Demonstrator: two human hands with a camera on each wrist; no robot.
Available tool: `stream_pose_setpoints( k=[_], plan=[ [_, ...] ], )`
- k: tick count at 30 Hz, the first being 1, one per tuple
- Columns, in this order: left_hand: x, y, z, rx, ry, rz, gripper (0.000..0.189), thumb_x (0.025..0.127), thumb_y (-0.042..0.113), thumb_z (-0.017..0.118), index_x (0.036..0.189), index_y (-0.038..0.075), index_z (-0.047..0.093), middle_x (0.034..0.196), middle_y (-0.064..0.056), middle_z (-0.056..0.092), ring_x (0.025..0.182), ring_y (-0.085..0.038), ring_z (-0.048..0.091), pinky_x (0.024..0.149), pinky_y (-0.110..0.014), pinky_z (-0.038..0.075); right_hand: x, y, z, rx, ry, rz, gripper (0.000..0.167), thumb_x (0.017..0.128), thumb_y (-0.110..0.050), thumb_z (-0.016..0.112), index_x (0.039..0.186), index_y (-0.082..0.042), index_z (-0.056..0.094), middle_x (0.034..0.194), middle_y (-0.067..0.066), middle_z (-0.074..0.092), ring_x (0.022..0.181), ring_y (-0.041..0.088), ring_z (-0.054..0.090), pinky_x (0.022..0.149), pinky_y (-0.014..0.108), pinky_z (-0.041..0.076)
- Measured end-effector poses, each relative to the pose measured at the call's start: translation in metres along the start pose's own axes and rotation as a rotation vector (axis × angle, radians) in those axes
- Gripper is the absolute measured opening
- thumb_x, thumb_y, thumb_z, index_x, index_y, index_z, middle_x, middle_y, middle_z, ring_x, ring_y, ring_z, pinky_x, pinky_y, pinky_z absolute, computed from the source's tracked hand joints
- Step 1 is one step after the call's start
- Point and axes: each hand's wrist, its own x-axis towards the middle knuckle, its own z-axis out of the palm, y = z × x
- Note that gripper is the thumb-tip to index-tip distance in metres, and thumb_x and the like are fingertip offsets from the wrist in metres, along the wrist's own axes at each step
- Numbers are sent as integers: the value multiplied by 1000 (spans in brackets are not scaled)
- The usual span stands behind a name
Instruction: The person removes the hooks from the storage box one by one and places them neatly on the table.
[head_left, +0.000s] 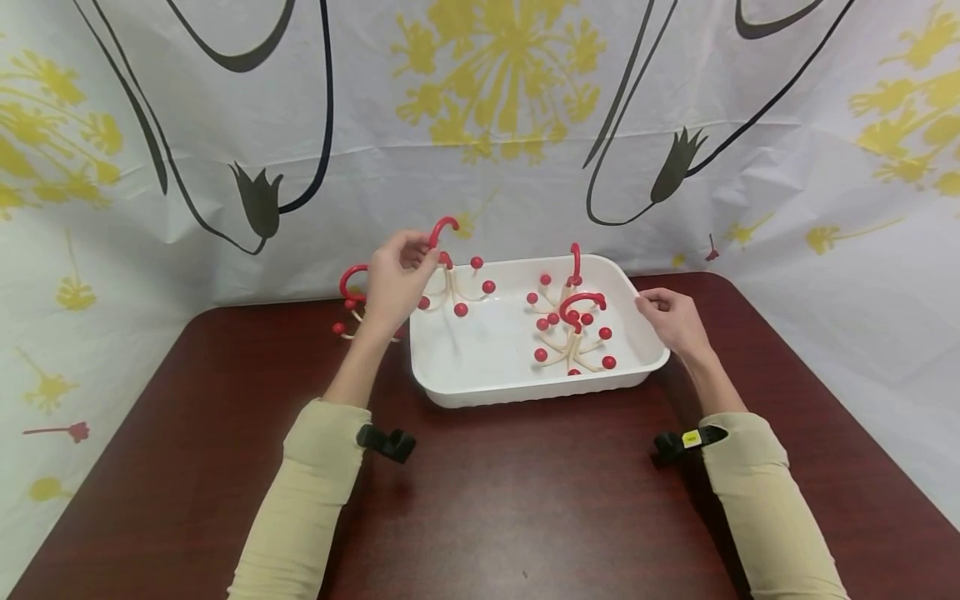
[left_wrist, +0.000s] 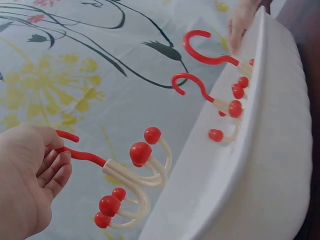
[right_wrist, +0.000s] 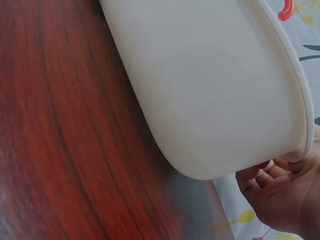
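Observation:
My left hand pinches the red hook end of a multi-arm hanging hook, whose cream arms curve out to red ball tips. It hangs over the left end of a white plastic tray; whether its balls touch the tray I cannot tell. Curled at the tray's right rim, my right hand grips it, its fingers tucked under the lip in the right wrist view. Two more such hooks, a front one and a rear one, stand close together inside the tray's right half.
Left of the tray is another red-topped hook, partly hidden behind my left wrist. Everything stands on a dark reddish wooden table. Behind its far edge hangs a white cloth with yellow and grey flower prints.

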Motion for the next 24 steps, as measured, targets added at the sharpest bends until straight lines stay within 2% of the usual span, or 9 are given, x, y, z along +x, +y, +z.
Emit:
stream_pose_setpoints(
  k=[12, 24],
  plan=[
    [5, 12, -34, -47, 65, 98, 20, 93, -2, 68, 111, -10, 67, 98, -21, 66, 83, -15, 59, 77, -21, 50, 0, 0, 1, -2, -9, 16, 36, 100, -22, 61, 122, 7, 63, 90, 8, 61, 78, 17, 54, 61, 18, 47],
    [9, 18, -76, -6, 160, 116, 20, 93, -1, 67, 110, -11, 67, 93, -16, 65, 79, -10, 60, 77, -19, 51, 0, -1, 0, 13, -15, 36, 36, 99, -21, 61, 123, 7, 63, 87, 3, 59, 77, 15, 54, 61, 18, 47]
  ],
)
